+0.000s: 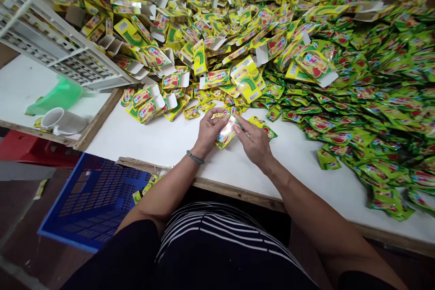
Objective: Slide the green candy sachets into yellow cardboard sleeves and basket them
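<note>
A small yellow and green candy box [225, 134] with a shiny front is held between both hands, just above the white table. My left hand [210, 130] pinches its left side, with thumb and fingers near the upper edge. On the other side my right hand [253, 139] is closed on the box, its fingertips at the top right. The box's upper end is partly covered by the fingers. Close by on the right lie green and yellow candy packets [272, 132], and beyond the hands a few yellow packets [192, 113] rest on the table.
Candy boxes [248, 79], many with open flaps, are heaped at the back. Green packets [360, 99] form a large pile on the right. At left are a white plastic crate [64, 31], a white mug [59, 120] and a blue basket [98, 199] below the table edge.
</note>
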Motion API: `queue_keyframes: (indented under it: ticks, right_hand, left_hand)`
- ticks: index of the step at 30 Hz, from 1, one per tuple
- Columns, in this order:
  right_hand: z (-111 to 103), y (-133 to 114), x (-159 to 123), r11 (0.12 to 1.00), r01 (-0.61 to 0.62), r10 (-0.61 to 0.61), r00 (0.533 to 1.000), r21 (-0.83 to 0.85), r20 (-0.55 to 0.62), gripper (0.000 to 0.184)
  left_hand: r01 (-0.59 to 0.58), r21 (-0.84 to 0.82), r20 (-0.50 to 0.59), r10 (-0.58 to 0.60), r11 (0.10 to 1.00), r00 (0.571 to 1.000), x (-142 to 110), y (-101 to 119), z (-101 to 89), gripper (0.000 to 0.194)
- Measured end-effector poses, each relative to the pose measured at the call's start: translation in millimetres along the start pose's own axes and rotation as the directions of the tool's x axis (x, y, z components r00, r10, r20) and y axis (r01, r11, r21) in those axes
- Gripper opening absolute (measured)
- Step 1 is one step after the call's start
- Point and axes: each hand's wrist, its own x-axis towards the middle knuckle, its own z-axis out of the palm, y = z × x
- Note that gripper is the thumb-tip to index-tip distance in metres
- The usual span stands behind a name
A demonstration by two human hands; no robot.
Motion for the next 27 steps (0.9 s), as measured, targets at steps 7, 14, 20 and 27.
queue_keyframes:
  ticks: [7,14,20,27]
  right_hand:
    - [-60.1,27.7,16.2,0.899,-0.291,0.234,0.951,-0.327,-0.202,0.033]
    - [-61.7,31.0,21.0,0.604,-0.293,0.504,0.861,-0.741,0.071,0.041]
    - [-47.0,25.1,19.6,0.684,-0.250,0.508,0.838,-0.685,0.201,0.039]
    - [-58.6,33.5,20.5,0.711,-0.288,0.454,0.885,-0.642,0.105,0.023]
  left_hand:
    - [-0.066,0.734,0.257,-0.187,0.676,0.948,-30.0,90.4,-33.5,0.038]
    - [-0.032,0.928,-0.124,-0.388,-0.371,0.913,-85.2,159.2,-167.1,0.025]
    - [-0.028,0.961,-0.032,-0.211,-0.276,0.977,-80.7,142.0,-130.7,0.036]
    - [-0.148,0.989,0.148,-0.032,-0.006,0.988,5.1,53.4,16.2,0.024]
